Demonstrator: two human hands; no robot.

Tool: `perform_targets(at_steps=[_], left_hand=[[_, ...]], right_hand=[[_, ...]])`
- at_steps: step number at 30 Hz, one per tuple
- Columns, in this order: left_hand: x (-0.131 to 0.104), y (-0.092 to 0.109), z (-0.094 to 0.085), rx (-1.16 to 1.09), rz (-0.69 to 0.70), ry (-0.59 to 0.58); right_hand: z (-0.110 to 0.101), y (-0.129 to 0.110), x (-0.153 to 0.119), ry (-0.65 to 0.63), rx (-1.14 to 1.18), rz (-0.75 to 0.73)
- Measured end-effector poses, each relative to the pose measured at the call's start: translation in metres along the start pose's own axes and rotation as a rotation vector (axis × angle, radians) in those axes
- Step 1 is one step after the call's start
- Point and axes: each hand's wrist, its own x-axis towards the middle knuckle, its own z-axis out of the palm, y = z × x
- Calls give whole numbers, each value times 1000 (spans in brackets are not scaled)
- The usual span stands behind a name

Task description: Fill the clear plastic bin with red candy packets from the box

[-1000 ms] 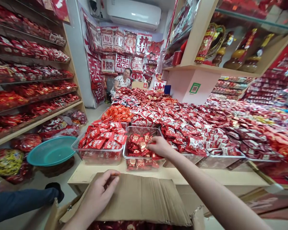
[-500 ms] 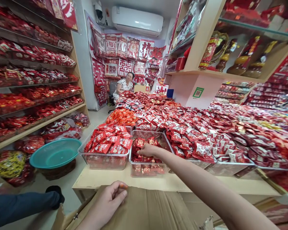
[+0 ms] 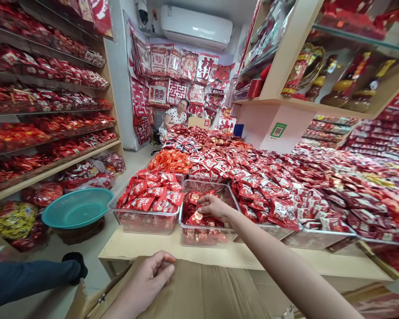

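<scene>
Reaching with the right hand (image 3: 216,207) into a clear bin (image 3: 204,241) at the near side of the counter (image 3: 136,249), with thumb and fingers slightly apart over small red packets (image 3: 196,218). Cannot tell whether touching any packet. Resting the left hand (image 3: 153,277) on a brown cardboard flap (image 3: 202,290) in front of the counter, with fingers curled and thumb near the forefinger; cannot tell whether clamped on the flap's edge. Can see a fuller tub (image 3: 146,226) of bright red packets just left of the bin, a broad packet pile (image 3: 249,168) behind and to the right, and a teal basin (image 3: 76,209) farther left, off the counter.
</scene>
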Motion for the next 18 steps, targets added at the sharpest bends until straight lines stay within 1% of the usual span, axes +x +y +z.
perform_targets(at_steps=[3, 8, 11, 14, 18], left_hand=[[0, -3, 0, 12, 2, -7], [2, -9, -1, 38, 4, -10], [2, -9, -2, 30, 21, -12], [2, -7, -1, 23, 12, -1], [2, -6, -1, 35, -1, 18]], right_hand=[[-2, 3, 5, 30, -104, -43], [1, 10, 12, -22, -464, -52], [7, 13, 16, -13, -578, -47], [13, 11, 15, -2, -693, -80], [16, 2, 8, 20, -856, -166]])
